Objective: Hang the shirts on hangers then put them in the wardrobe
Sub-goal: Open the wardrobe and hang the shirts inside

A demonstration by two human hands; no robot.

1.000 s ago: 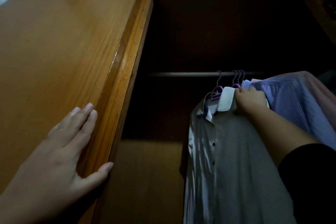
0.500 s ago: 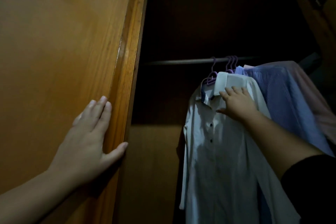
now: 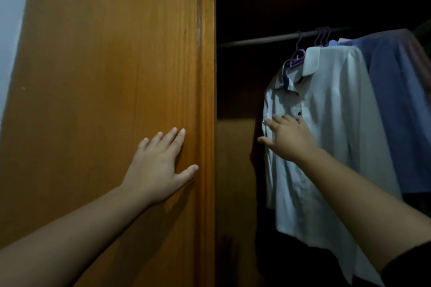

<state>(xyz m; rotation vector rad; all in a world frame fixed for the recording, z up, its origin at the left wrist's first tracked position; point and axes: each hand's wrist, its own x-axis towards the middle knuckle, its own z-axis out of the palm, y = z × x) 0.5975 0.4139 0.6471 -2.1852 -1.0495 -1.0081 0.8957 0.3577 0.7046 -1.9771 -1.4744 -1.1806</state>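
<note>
A white shirt (image 3: 331, 109) hangs on a purple hanger (image 3: 296, 57) from the metal rail (image 3: 258, 40) inside the dark wardrobe. My right hand (image 3: 288, 140) lies flat on the shirt's chest with fingers spread and straight. Behind the white shirt hang a blue striped shirt (image 3: 394, 91) and a darker reddish one (image 3: 417, 53), on several more purple hangers (image 3: 323, 36). My left hand (image 3: 158, 165) rests flat against the wooden wardrobe door (image 3: 105, 77), fingers straight, near its right edge.
The door's moulded edge (image 3: 206, 100) stands between my two hands. A pale wall (image 3: 11, 18) shows at far left. The wardrobe's wooden back panel (image 3: 233, 170) is visible below the rail, left of the shirts.
My right hand slid down from the white shirt's collar to its chest. The view tilted downward, and my left hand stays flat on the door.
</note>
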